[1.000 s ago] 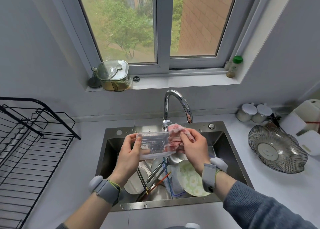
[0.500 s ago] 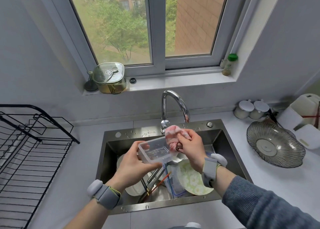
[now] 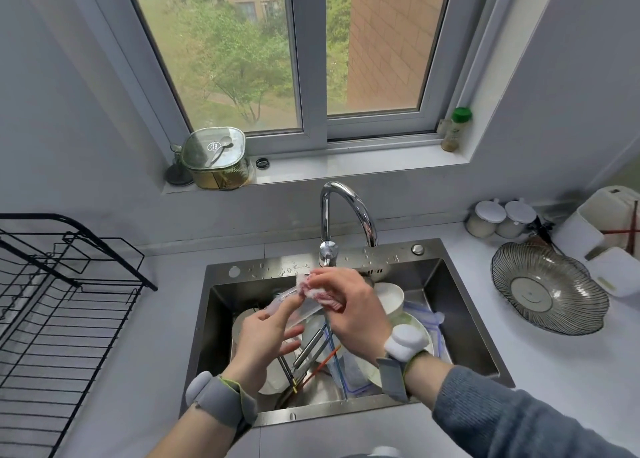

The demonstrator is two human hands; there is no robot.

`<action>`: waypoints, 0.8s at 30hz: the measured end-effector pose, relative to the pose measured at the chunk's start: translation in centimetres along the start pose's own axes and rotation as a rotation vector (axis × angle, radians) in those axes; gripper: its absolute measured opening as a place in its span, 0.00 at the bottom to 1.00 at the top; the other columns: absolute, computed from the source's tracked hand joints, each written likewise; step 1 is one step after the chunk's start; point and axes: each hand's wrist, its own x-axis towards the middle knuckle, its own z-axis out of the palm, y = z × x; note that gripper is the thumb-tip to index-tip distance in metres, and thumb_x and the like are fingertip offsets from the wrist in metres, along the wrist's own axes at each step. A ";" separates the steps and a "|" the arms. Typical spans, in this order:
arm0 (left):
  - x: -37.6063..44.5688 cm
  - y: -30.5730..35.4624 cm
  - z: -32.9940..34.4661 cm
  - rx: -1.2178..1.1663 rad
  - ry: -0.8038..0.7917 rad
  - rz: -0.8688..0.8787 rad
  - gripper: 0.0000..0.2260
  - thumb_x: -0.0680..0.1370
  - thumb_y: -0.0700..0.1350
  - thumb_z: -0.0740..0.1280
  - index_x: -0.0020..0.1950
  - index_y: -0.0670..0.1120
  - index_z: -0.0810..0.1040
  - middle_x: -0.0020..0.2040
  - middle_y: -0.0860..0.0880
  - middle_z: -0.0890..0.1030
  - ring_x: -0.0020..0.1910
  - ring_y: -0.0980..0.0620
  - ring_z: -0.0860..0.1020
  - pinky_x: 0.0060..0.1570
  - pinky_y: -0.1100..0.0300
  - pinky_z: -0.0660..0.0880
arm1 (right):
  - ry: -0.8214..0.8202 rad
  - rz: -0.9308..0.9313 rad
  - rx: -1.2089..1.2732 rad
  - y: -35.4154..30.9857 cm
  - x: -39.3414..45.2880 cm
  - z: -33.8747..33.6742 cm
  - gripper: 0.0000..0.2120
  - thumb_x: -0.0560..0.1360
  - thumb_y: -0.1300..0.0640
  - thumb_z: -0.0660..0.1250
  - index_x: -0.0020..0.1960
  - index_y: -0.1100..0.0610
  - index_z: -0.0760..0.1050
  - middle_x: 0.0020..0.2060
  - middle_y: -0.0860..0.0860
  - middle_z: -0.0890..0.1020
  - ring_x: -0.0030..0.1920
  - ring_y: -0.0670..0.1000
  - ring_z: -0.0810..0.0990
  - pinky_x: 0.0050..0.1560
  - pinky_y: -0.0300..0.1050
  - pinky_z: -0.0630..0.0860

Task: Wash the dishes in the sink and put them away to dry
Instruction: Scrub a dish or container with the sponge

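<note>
While the black drying rack stands at the left on the tabletop, the left hand has its grip closed on a clear plastic container over the sink. The right hand grips a pink cloth against it. Plates and chopsticks lie below; a ribbed glass dish sits at the right.

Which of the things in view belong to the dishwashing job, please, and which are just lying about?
Part of the job:
left hand holding the clear container
right hand gripping the pink cloth
sink
plates and chopsticks in it
tap
black drying rack

Just lying about:
glass bowl
lidded pot on the sill
green-capped bottle
two white jars
</note>
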 end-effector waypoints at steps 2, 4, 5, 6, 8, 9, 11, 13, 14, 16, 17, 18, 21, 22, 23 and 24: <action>0.0 -0.1 -0.5 0.013 0.025 0.016 0.24 0.70 0.57 0.79 0.58 0.44 0.81 0.56 0.47 0.82 0.46 0.50 0.87 0.48 0.47 0.85 | 0.057 0.071 0.007 0.9 0.4 -0.6 0.21 0.71 0.69 0.69 0.60 0.50 0.82 0.58 0.42 0.83 0.63 0.42 0.77 0.67 0.38 0.73; 0.1 0.1 -0.8 -0.017 0.019 0.007 0.31 0.66 0.61 0.81 0.59 0.42 0.80 0.57 0.44 0.82 0.46 0.48 0.87 0.48 0.47 0.85 | 0.139 0.218 0.056 1.9 0.9 -1.3 0.18 0.74 0.67 0.69 0.59 0.49 0.82 0.53 0.43 0.84 0.55 0.42 0.81 0.57 0.41 0.79; 0.1 0.2 -0.9 -0.042 0.007 -0.010 0.33 0.64 0.62 0.81 0.59 0.42 0.80 0.58 0.44 0.82 0.46 0.47 0.87 0.48 0.47 0.85 | 0.163 0.267 0.086 2.1 1.0 -1.4 0.16 0.75 0.65 0.70 0.58 0.49 0.82 0.50 0.43 0.85 0.51 0.42 0.82 0.52 0.42 0.79; 0.2 0.4 -1.0 -0.063 -0.008 -0.025 0.33 0.65 0.63 0.80 0.60 0.43 0.79 0.59 0.43 0.81 0.47 0.46 0.87 0.48 0.46 0.84 | 0.184 0.288 0.112 1.9 1.1 -1.3 0.14 0.77 0.62 0.69 0.58 0.49 0.82 0.48 0.43 0.85 0.48 0.43 0.82 0.49 0.43 0.79; 0.1 1.0 -0.8 -0.107 -0.042 -0.046 0.28 0.68 0.62 0.77 0.60 0.45 0.79 0.61 0.43 0.81 0.48 0.45 0.87 0.49 0.47 0.84 | 0.249 0.300 0.166 1.3 1.1 -0.8 0.12 0.78 0.59 0.68 0.59 0.48 0.81 0.48 0.43 0.84 0.49 0.45 0.83 0.51 0.46 0.80; 0.1 1.3 -0.8 -0.140 -0.059 -0.061 0.27 0.69 0.62 0.76 0.61 0.47 0.79 0.62 0.42 0.81 0.48 0.45 0.87 0.47 0.48 0.85 | 0.295 0.296 0.186 0.8 1.1 -0.5 0.13 0.78 0.59 0.68 0.60 0.48 0.81 0.50 0.42 0.84 0.51 0.44 0.82 0.53 0.46 0.80; 0.0 1.6 -0.6 -0.222 -0.095 -0.112 0.29 0.69 0.63 0.75 0.63 0.48 0.79 0.62 0.41 0.82 0.50 0.44 0.87 0.41 0.51 0.85 | 0.381 0.254 0.196 -0.2 1.1 -0.1 0.15 0.77 0.63 0.68 0.60 0.49 0.81 0.54 0.42 0.82 0.56 0.43 0.81 0.58 0.46 0.78; -0.3 1.6 -0.3 -0.306 -0.134 -0.184 0.30 0.71 0.63 0.74 0.65 0.46 0.78 0.57 0.40 0.85 0.51 0.44 0.87 0.39 0.54 0.85 | 0.415 0.185 0.155 -0.9 1.3 0.1 0.17 0.77 0.66 0.69 0.60 0.48 0.81 0.57 0.41 0.81 0.60 0.46 0.79 0.62 0.48 0.76; -0.5 1.6 0.0 -0.336 -0.150 -0.215 0.30 0.73 0.64 0.72 0.66 0.45 0.77 0.56 0.40 0.86 0.52 0.44 0.86 0.40 0.54 0.85 | 0.406 0.141 0.128 -1.2 1.3 0.0 0.18 0.76 0.68 0.69 0.59 0.48 0.81 0.58 0.40 0.80 0.62 0.47 0.78 0.63 0.49 0.76; -0.8 1.6 1.0 -0.373 -0.194 -0.250 0.31 0.74 0.65 0.70 0.67 0.43 0.77 0.55 0.40 0.86 0.54 0.45 0.86 0.44 0.53 0.85 | 0.338 0.031 0.119 -1.9 0.9 0.3 0.22 0.73 0.72 0.68 0.58 0.50 0.83 0.59 0.41 0.79 0.64 0.48 0.75 0.64 0.45 0.75; -1.0 1.7 1.5 -0.397 -0.226 -0.260 0.31 0.75 0.65 0.69 0.67 0.42 0.77 0.55 0.40 0.86 0.52 0.46 0.86 0.44 0.54 0.85 | 0.290 -0.033 0.119 -2.4 0.6 0.7 0.24 0.70 0.74 0.67 0.58 0.52 0.83 0.60 0.42 0.79 0.65 0.49 0.74 0.65 0.42 0.74; -1.1 1.8 2.1 -0.420 -0.256 -0.272 0.32 0.76 0.66 0.67 0.66 0.41 0.77 0.54 0.41 0.86 0.49 0.48 0.86 0.41 0.56 0.85 | 0.253 -0.087 0.103 -2.8 0.3 1.1 0.25 0.68 0.74 0.67 0.59 0.53 0.83 0.60 0.44 0.79 0.66 0.49 0.73 0.66 0.39 0.72; -1.1 2.4 2.8 -0.483 -0.301 -0.338 0.34 0.75 0.69 0.65 0.64 0.41 0.80 0.48 0.43 0.86 0.41 0.49 0.85 0.37 0.58 0.83 | 0.212 -0.149 0.063 -3.0 0.4 1.3 0.26 0.66 0.72 0.67 0.60 0.53 0.83 0.61 0.46 0.80 0.65 0.50 0.73 0.67 0.42 0.70; -1.0 2.4 2.7 -0.486 -0.318 -0.356 0.34 0.73 0.68 0.67 0.64 0.40 0.80 0.49 0.43 0.85 0.41 0.49 0.85 0.38 0.59 0.83 | 0.220 -0.128 0.065 -2.6 0.8 0.9 0.26 0.66 0.73 0.67 0.59 0.53 0.83 0.60 0.45 0.80 0.65 0.50 0.74 0.67 0.42 0.71; -1.0 2.5 2.5 -0.476 -0.337 -0.372 0.36 0.72 0.68 0.68 0.66 0.39 0.79 0.51 0.43 0.85 0.42 0.50 0.84 0.40 0.59 0.83 | 0.240 -0.077 0.071 -1.8 1.2 0.4 0.25 0.67 0.73 0.68 0.59 0.53 0.83 0.59 0.45 0.81 0.64 0.50 0.75 0.66 0.40 0.71; -1.0 2.5 2.3 -0.456 -0.360 -0.383 0.37 0.71 0.68 0.69 0.67 0.39 0.79 0.54 0.43 0.85 0.45 0.50 0.83 0.43 0.60 0.82 | 0.276 0.005 0.079 -1.0 1.6 -0.3 0.24 0.68 0.73 0.68 0.58 0.53 0.83 0.58 0.45 0.81 0.62 0.50 0.76 0.64 0.39 0.72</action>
